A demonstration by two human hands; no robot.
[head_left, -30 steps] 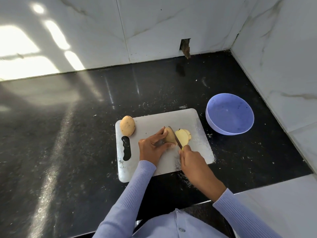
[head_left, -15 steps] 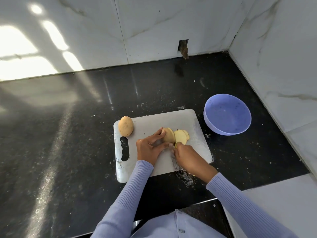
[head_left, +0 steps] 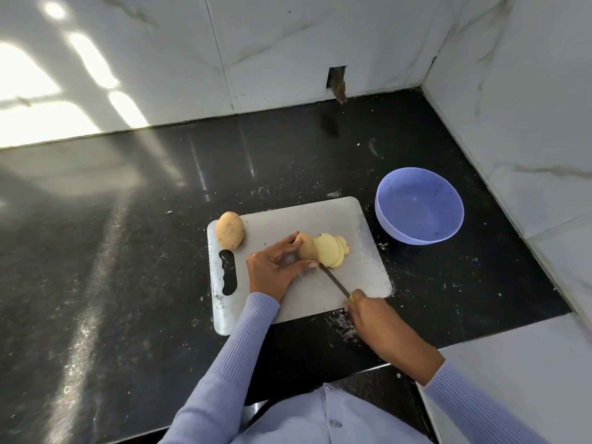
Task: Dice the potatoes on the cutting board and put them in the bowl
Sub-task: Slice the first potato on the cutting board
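Slicing goes on: the knife (head_left: 334, 281) has been pulled back by the right hand (head_left: 373, 318), gripped tight. The half-cut potato (head_left: 307, 246) is held by the left hand (head_left: 275, 267) on the cutting board (head_left: 358, 277). Slices (head_left: 331, 249) lie beside it. Nothing has been put in the bowl (head_left: 419, 209) yet.

Bright daylight falls in patches on the marble wall tiles (head_left: 96, 75) at the upper left, blown out to near white. The glossy black tabletop (head_left: 128, 251) throws back pale streaks of that glare. Soft shadows lie under the hands. The picture is sharp in the middle, and the wide lens bends the wall lines at the edges.
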